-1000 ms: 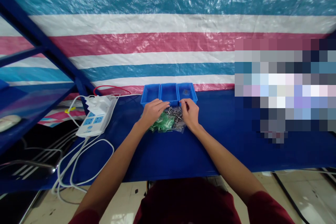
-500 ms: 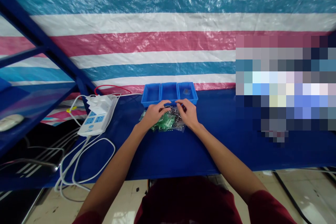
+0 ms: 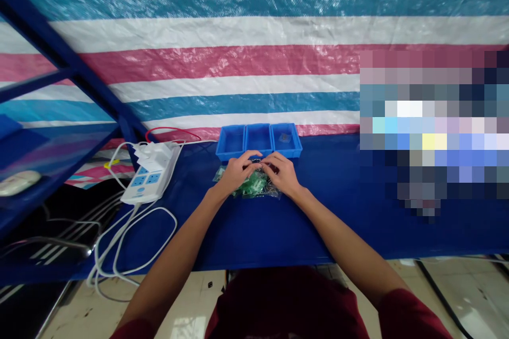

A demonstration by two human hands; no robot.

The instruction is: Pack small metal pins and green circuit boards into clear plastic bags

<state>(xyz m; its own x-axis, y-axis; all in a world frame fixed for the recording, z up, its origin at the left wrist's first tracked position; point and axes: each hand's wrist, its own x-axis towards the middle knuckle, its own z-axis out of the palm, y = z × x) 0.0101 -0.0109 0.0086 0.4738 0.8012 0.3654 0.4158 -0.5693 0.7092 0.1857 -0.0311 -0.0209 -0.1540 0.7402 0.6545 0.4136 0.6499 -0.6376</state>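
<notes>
Green, glossy bits, perhaps plastic or bagged parts, lie in a low heap with small dark and metallic pieces and some clear film on the blue table, just in front of a row of three blue trays. The left hand curves over the near-left side of the heap, and the right hand leans in over the other side, so that the fingertips of both come close together above the far edge of the pile. Both hands have bent fingers, thumb and forefinger near each other; whether either pinches a small piece I cannot tell, since the fingers cover the spot. As for progress, the left tray and the middle tray show only their blue floors, while the right tray holds one small, clear, flat item, too faint to identify. The whole visible heap lies outside the trays, mixed and partly under the hands, so I judge that the handling is at an early stage and most of the pieces are left to deal with; no finished set or separated group shows beside the heap
</notes>
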